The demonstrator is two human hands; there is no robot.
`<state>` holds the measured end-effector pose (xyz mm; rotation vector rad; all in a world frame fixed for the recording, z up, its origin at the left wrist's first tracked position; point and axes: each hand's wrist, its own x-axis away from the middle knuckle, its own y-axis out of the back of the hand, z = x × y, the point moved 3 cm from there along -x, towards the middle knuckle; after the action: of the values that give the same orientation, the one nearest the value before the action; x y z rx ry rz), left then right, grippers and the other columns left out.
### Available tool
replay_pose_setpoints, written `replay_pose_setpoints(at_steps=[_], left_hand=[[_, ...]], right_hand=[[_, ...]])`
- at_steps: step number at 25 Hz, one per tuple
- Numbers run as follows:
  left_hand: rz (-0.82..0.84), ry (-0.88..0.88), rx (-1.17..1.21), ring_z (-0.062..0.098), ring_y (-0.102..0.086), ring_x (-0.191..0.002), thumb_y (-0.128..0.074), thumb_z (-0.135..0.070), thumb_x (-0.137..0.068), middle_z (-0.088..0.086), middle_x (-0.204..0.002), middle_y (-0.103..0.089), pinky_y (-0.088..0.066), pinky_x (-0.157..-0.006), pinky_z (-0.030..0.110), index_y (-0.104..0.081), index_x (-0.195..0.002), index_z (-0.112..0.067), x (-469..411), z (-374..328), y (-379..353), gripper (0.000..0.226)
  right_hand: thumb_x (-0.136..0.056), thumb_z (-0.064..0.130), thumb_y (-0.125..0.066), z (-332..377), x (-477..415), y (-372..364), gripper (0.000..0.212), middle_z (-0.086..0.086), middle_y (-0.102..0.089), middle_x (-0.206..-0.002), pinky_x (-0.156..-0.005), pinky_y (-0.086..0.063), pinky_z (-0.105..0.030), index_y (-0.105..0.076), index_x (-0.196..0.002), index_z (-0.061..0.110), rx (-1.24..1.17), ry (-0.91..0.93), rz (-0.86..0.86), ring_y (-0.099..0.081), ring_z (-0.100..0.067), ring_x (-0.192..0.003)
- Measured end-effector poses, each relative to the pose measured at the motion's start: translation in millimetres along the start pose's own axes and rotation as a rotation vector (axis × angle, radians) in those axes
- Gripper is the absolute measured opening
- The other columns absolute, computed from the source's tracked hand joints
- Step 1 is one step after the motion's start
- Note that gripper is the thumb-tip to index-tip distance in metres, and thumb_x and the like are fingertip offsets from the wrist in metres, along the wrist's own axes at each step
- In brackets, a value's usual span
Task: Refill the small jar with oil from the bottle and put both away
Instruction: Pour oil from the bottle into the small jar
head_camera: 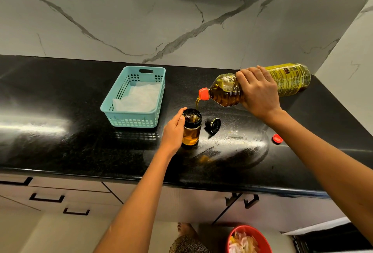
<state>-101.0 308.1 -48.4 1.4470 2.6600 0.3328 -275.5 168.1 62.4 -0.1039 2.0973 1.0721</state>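
Counter (60, 95): black, glossy.
Jar (191, 131): centre frame, upright, open, catching oil (197, 103).
Left hand (173, 129): curled round jar, steadying it.
Bottle (288, 79): tilted, mouth just above jar.
Right hand (258, 93): gripping bottle mid-body, controlling pour.
Lid (213, 125), cap (277, 138): set aside right, clear of pour.
Basket (105, 109): left of jar.

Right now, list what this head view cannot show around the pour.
1. Head view: label print on the bottle, too small and blurred to read.
2. Head view: left side of the jar, covered by the left hand.
3. Head view: the bottle's middle, wrapped by the right hand.
4. Head view: red bowl, cut off by the bottom edge.
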Motion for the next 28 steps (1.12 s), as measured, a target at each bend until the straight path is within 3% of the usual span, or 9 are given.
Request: replay_pose_setpoints(at_steps=[16,20,24,28], left_hand=[[0.003,-0.013,0.015,0.006,-0.039,-0.124,-0.030,-0.025,-0.100,-0.001,-0.139,-0.047,-0.028,-0.097,0.020,-0.042,-0.137,-0.025,3.7,-3.9,-0.1,0.038],[0.005,-0.014,0.014,0.009,-0.039,-0.127,-0.030,-0.026,-0.100,-0.001,-0.138,-0.047,-0.028,-0.099,0.021,-0.042,-0.136,-0.026,2.6,-1.7,0.1,0.038],[0.003,-0.015,-0.002,0.012,-0.037,-0.130,-0.029,-0.027,-0.100,-0.002,-0.140,-0.045,-0.027,-0.101,0.023,-0.042,-0.136,-0.028,1.3,0.4,0.5,0.038],[-0.004,-0.023,0.007,0.011,-0.037,-0.130,-0.030,-0.026,-0.100,0.000,-0.141,-0.044,-0.027,-0.103,0.023,-0.042,-0.136,-0.027,0.5,1.1,-0.6,0.038]], right_hand=[[-0.062,0.019,-0.078,1.5,4.7,-0.8,0.054,-0.017,-0.065,-0.101,-0.093,-0.044,-0.045,-0.055,-0.109,0.003,-0.096,-0.101,-0.023,-0.060,-0.037,-0.095],[-0.062,0.024,-0.081,1.9,7.1,2.7,0.055,-0.015,-0.065,-0.095,-0.081,-0.047,-0.040,-0.056,-0.107,0.003,-0.199,-0.261,-0.033,-0.059,-0.035,-0.088],[-0.065,0.035,-0.080,-7.7,11.7,7.9,0.061,-0.015,-0.063,-0.095,-0.071,-0.044,-0.033,-0.052,-0.110,0.006,-0.440,-0.554,0.005,-0.058,-0.028,-0.085],[-0.063,0.027,-0.083,-25.7,27.8,9.4,0.064,-0.008,-0.063,-0.104,-0.078,-0.045,-0.028,-0.049,-0.114,0.008,-0.738,-0.875,0.008,-0.058,-0.019,-0.090]])
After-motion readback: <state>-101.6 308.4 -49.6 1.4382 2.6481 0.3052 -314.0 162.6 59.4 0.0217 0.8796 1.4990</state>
